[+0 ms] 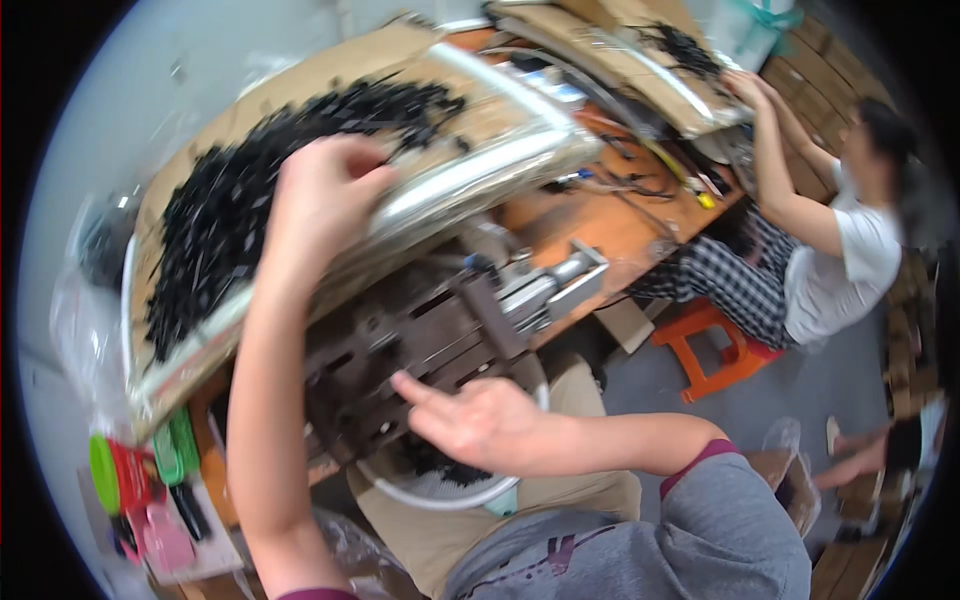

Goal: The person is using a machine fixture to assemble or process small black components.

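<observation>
My left hand (pixel 335 195) is over the near edge of a cardboard tray (pixel 400 45) heaped with small black strip-like pieces (pixel 230 195). Its fingers curl toward the thumb; whatever lies between them is too blurred to make out. Below the tray is a dark metal fixture (pixel 440 330) with slots and a cylinder (pixel 560 280) at its right end. Over the fixture's near side, my right hand (pixel 480 425) has its forefinger stretched out toward the plate, with no held thing showing. A white basket (pixel 440 497) under it contains more black pieces.
Cables (pixel 640 180) lie on the orange tabletop (pixel 545 220). At right, a co-worker (pixel 840 230) reaches to another tray (pixel 640 65), beside an orange stool (pixel 700 350). Red and green containers (pixel 130 470) and a pink item (pixel 165 540) stand at lower left.
</observation>
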A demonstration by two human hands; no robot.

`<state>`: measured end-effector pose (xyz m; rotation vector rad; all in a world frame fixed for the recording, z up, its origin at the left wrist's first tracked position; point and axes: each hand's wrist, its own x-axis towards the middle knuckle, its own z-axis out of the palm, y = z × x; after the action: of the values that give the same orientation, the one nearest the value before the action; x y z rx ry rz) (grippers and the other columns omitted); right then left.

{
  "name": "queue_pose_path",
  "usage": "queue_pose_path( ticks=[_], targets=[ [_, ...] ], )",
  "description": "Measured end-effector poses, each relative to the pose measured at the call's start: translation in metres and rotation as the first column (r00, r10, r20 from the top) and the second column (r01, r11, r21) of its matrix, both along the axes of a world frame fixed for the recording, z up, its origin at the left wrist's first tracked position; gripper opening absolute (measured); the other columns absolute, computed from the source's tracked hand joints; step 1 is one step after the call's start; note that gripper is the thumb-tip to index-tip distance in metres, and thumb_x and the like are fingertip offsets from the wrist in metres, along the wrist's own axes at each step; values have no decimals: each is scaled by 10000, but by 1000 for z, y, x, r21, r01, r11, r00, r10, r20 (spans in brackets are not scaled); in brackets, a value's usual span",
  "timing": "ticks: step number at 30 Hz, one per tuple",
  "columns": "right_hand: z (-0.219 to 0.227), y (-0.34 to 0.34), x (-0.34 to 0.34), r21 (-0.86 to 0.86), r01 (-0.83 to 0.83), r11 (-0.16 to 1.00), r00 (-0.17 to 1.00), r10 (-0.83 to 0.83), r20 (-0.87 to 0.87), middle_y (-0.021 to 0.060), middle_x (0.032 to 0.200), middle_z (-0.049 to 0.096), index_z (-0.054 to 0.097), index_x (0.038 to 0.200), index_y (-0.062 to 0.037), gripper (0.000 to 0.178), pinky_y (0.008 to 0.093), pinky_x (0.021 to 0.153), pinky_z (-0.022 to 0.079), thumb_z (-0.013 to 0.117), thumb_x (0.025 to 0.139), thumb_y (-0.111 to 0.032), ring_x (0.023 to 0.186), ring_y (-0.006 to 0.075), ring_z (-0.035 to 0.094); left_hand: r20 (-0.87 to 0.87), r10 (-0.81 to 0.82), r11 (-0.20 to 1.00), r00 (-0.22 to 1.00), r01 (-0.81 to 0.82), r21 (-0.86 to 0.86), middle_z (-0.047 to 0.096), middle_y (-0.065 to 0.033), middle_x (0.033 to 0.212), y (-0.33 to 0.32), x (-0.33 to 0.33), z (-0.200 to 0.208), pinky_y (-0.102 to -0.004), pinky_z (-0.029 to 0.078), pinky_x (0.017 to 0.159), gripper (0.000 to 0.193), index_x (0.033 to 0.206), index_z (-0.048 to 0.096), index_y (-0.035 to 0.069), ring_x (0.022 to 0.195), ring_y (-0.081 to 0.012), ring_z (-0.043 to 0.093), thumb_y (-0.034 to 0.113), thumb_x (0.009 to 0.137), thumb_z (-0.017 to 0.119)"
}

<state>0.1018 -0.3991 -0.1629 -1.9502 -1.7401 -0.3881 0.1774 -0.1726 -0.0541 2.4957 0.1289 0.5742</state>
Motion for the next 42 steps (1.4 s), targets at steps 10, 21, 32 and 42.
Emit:
queue_pose_path(
  ticks=[10,21,32,42],
  targets=[
    [38,-10,24,75,-103,992,952,120,-280,158,1062,647,559,962,-35,301,443,696,550,753,797,-196,829,350,673,56,-90,883,994,105,-458,681,-25,998,13,-77,37,-220,476,758,232,1143,710,-7,881,-73,605,121,954,670],
    [13,-39,-14,111,-160,981,931,187,-313,107,898,675,669,969,-83,234,448,723,528,692,880,-298,867,335,667,107,-255,960,961,239,147,581,-146,1338,-32,-172,11,-344,581,912,230,1167,694,-28,1101,-259,644,-38,939,673],
    [5,-63,-26,51,-142,988,912,151,-382,145,924,691,670,997,-76,289,465,725,522,681,922,-355,871,355,666,183,-425,798,887,271,538,628,-172,1221,-53,-171,19,-325,581,713,216,1142,720,29,951,-269,692,44,926,730],
    [-17,-66,-28,-59,-133,989,877,89,-473,133,895,694,690,966,-71,262,455,721,527,706,861,-310,854,340,670,140,-433,798,890,307,519,630,-186,1247,-76,-178,25,-387,557,880,223,1144,714,16,1120,-322,638,28,922,713]
  ],
)
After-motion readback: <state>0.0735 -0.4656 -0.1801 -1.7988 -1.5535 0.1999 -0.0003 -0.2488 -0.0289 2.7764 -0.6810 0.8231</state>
